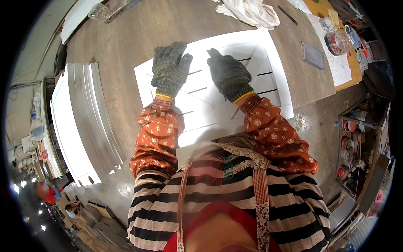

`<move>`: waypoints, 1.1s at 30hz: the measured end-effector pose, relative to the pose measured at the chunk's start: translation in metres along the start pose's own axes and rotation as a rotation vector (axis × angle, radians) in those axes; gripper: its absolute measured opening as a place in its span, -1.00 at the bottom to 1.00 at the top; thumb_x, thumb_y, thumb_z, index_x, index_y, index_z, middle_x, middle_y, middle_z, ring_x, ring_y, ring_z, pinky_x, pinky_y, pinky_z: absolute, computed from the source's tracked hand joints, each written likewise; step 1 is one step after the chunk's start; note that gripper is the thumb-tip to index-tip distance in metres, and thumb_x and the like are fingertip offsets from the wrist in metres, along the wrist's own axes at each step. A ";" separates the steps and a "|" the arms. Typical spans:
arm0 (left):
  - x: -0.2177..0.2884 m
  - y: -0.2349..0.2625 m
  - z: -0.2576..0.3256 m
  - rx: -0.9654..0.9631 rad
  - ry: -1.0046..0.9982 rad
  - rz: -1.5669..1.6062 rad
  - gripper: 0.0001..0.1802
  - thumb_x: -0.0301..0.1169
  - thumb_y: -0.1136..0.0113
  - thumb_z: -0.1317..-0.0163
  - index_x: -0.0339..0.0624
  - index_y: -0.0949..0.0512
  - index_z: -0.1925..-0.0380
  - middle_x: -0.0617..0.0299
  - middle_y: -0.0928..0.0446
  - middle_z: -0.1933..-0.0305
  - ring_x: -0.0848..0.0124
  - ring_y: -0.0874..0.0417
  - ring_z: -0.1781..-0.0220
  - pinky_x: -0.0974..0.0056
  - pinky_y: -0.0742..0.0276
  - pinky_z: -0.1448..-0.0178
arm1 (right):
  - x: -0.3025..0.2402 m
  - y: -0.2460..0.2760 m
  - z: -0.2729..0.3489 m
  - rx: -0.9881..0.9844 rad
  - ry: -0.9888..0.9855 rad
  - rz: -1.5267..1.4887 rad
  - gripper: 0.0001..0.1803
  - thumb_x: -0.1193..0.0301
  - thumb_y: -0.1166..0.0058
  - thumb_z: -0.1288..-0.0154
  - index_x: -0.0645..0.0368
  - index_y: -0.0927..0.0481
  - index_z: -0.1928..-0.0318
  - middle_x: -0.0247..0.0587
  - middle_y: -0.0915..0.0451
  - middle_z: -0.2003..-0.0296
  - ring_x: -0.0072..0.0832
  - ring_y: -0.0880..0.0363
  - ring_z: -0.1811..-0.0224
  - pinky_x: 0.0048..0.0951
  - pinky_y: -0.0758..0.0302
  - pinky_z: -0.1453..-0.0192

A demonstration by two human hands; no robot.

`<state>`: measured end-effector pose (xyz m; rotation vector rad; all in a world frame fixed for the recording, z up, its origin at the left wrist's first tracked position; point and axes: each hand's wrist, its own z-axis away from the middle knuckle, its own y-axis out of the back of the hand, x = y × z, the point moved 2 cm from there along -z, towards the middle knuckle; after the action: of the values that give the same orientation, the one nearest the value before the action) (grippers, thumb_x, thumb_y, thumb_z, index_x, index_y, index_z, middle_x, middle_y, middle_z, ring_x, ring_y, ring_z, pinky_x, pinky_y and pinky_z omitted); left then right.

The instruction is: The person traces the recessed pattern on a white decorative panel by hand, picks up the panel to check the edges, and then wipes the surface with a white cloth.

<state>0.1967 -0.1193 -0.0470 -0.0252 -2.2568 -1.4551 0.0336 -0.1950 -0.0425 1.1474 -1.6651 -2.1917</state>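
Observation:
A white rectangular panel [197, 119] with short black slots and faint grooves lies on the brown table in front of me, its near edge by my apron. My left hand [170, 69], in a dark grey-green knitted glove, rests on the panel's far left part with its fingers stretched out. On the right, my right hand [228, 74] in a matching glove lies over the panel among the black slots. One fingertip points away from me, and the other fingers are partly hidden behind the hand. Neither hand shows anything held.
Several white panels [79, 126] are stacked at the left. On the table [121, 46] lie a white cloth [252, 14], a thin black strip [287, 15] and a grey block [312, 56]. A plastic jar [336, 44] stands far right; shelves [352, 138] hold spools. People are in the lower-left background.

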 end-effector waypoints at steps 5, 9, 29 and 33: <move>-0.004 -0.002 0.002 0.055 -0.031 -0.040 -0.61 -0.18 -0.22 -0.19 0.00 -0.61 -0.01 0.13 -0.60 -0.07 0.08 -0.51 -0.19 -0.01 -0.20 -0.44 | 0.007 0.040 0.023 0.014 -0.134 0.007 -0.59 0.16 0.13 -0.45 -0.01 -0.44 -0.20 -0.05 -0.64 0.12 -0.09 -0.64 0.13 -0.09 -0.55 0.04; 0.011 0.005 0.002 0.149 0.010 0.092 -0.63 -0.26 -0.28 -0.16 -0.01 -0.61 0.01 0.14 -0.62 0.03 0.12 -0.56 -0.10 0.04 -0.36 -0.30 | 0.041 0.067 0.048 0.264 -0.022 -0.017 -0.59 0.17 -0.01 -0.42 0.05 -0.53 -0.17 -0.02 -0.67 0.12 -0.14 -0.67 0.12 -0.19 -0.57 0.01; 0.050 0.002 0.047 0.044 0.190 -0.575 -0.55 -0.03 0.00 -0.35 0.07 -0.53 -0.14 0.17 -0.51 -0.21 0.13 -0.45 -0.27 -0.07 -0.06 -0.46 | 0.177 0.084 0.076 0.602 0.278 0.023 -0.58 0.15 -0.04 -0.41 0.04 -0.54 -0.18 -0.18 -0.61 0.41 -0.32 -0.59 0.48 -0.31 -0.53 0.39; 0.061 0.005 0.049 -0.024 0.229 -0.410 -0.54 -0.05 -0.05 -0.32 0.02 -0.53 -0.13 0.13 -0.50 -0.20 0.12 -0.46 -0.25 0.00 -0.21 -0.40 | 0.188 0.081 0.070 0.558 0.324 0.067 -0.58 0.20 -0.09 -0.39 0.02 -0.53 -0.20 -0.22 -0.57 0.47 -0.34 -0.54 0.54 -0.32 -0.48 0.46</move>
<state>0.1252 -0.0883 -0.0360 0.5976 -2.1347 -1.5887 -0.1679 -0.2740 -0.0545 1.4438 -2.1741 -1.4277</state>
